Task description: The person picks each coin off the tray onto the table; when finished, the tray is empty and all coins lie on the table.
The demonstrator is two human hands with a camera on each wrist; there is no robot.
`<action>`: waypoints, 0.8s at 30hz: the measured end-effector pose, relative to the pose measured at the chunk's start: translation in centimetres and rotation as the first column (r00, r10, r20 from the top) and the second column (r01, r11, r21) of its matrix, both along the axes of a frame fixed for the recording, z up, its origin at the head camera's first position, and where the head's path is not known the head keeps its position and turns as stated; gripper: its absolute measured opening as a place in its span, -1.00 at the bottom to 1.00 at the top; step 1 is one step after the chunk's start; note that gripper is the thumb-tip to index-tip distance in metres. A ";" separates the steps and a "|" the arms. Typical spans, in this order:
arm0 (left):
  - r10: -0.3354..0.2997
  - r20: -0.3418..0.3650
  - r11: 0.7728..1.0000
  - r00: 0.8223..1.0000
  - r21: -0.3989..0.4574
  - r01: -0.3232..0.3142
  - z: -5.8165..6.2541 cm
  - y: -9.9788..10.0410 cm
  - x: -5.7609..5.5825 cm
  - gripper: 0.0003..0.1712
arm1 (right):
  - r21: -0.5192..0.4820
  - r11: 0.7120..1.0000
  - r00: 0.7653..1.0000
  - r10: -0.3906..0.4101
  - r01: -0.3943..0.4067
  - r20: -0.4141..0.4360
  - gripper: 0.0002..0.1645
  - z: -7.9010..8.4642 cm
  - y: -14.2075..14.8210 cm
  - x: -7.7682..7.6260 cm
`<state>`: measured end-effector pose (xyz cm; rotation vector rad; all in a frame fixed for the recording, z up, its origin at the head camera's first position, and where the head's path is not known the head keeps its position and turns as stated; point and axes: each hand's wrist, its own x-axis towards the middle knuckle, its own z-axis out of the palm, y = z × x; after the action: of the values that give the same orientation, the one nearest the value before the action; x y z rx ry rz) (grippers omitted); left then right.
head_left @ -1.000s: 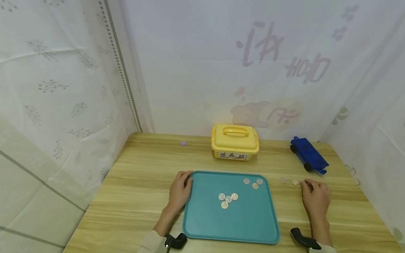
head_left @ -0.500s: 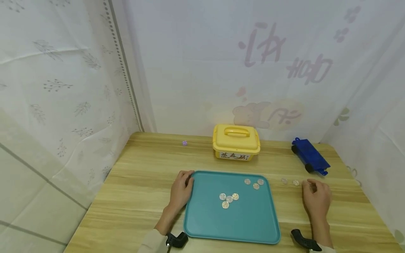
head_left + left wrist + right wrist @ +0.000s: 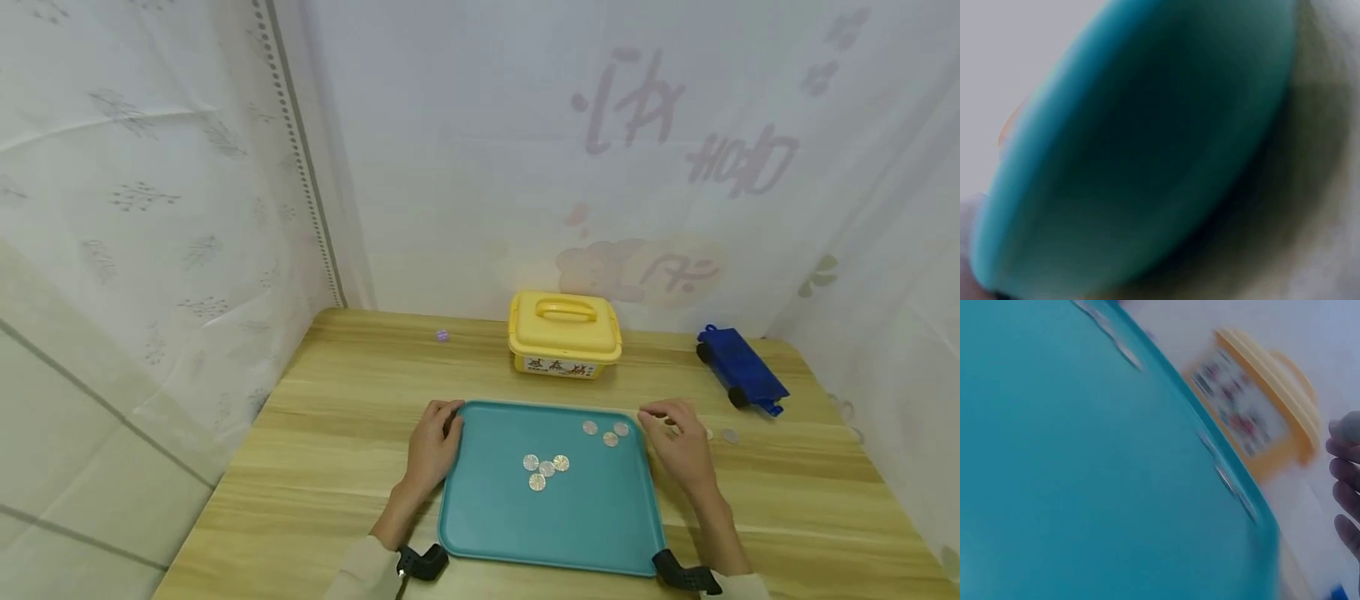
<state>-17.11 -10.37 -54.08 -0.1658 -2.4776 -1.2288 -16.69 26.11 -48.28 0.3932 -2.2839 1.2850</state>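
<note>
A teal tray (image 3: 555,533) lies on the table with several round, shiny coins in it. Four-way touching coins (image 3: 547,468) sit near its middle, and three others (image 3: 611,439) near the far right corner. My left hand (image 3: 431,450) holds the tray's left rim close to the far corner. My right hand (image 3: 682,446) hovers just outside the far right corner, fingers curled and thumb near the index fingertip; no coin shows between them. In the right wrist view its fingers (image 3: 1345,495) appear at the right edge. To its right, a coin (image 3: 730,435) lies on the table.
Behind the tray stands a yellow lidded box (image 3: 565,337) with a handle. A blue toy wagon (image 3: 742,367) with black wheels lies at the back right. A small purple die-like cube (image 3: 442,336) sits near the back edge. Curtains (image 3: 450,167) hang around the wooden table.
My right hand has moved left from the row of coins on the table to the tray's far right corner, uncovering a coin where it was. The left hand stays on the tray.
</note>
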 end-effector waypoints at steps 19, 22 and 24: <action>0.012 0.004 1.000 1.000 0.021 -0.012 -0.2 0.2 0.0 -0.70 | 0.327 0.898 0.955 0.266 -0.294 0.129 -0.77 -5.6 -6.7 0.6; 0.012 0.010 1.000 1.000 0.016 -0.012 -0.2 0.2 -0.1 -0.71 | 0.313 0.902 0.955 0.275 -0.297 0.115 -0.78 -5.7 -6.6 0.6; 0.010 0.013 1.000 1.000 0.016 -0.010 -0.2 0.3 -0.1 -0.71 | 0.330 0.898 0.957 0.266 -0.290 0.116 -0.78 -5.8 -6.6 0.6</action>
<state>-17.19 -10.12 -54.33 -0.1417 -2.4758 -1.2494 -16.06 19.50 -54.06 0.8376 -2.5877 1.0300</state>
